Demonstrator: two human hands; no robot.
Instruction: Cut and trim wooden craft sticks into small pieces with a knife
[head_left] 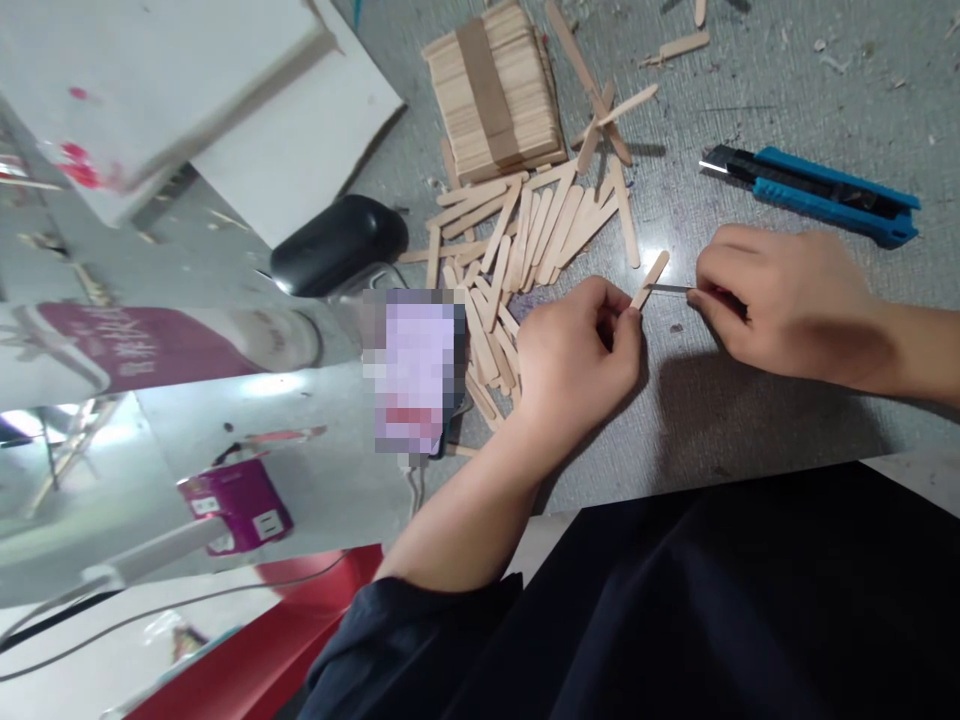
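My left hand (pixel 581 350) pinches the lower end of a wooden craft stick (pixel 655 275) between thumb and fingertips. The stick slants up to the right, just above the table. My right hand (pixel 772 295) is closed on a thin, blade-like metal strip (pixel 671 289), whose tip meets the stick's side; its other end is hidden in my fingers. Left of and above my left hand lie many loose craft sticks (pixel 555 225) in a heap. A blue utility knife (pixel 817 190), with its blade tip out, rests above my right hand.
A banded bundle of craft sticks (pixel 495 90) stands behind the heap. To the left are a black rounded case (pixel 341 245), a blurred-out phone (pixel 416 375) with a cable, a purple power adapter (pixel 236 505) and white boards (pixel 285 130). Wood scraps (pixel 682 45) lie at the back.
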